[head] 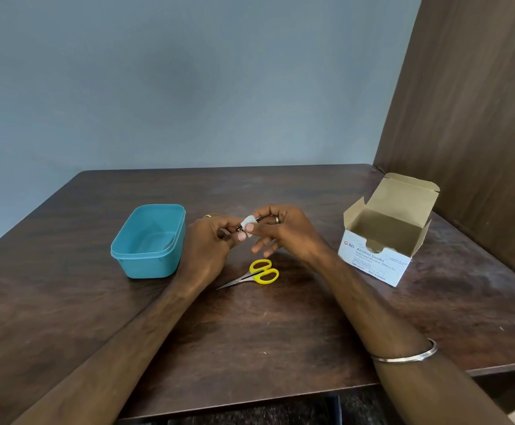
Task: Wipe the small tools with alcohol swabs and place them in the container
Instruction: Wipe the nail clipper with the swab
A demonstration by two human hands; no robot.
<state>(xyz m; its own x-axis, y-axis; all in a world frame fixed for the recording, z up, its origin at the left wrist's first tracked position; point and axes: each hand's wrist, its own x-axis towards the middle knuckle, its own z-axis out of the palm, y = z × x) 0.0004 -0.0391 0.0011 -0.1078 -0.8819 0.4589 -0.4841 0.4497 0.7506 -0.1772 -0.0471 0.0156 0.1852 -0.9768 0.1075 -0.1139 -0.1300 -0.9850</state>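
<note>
Above the middle of the dark wooden table [250,332], my left hand [210,246] pinches one end of a small metal tool [240,229], mostly hidden by fingers. My right hand [284,231] pinches a white alcohol swab [247,223] around that tool between thumb and forefinger. Small scissors with yellow handles [261,273] lie on the table just below my hands, blades pointing left. A teal plastic container [149,240], open with nothing visible inside, stands to the left of my left hand.
An open white box of alcohol swabs [382,237] stands at the right, flaps up. A brown panel [471,102] rises behind it. The table's front edge runs near the bottom of the view.
</note>
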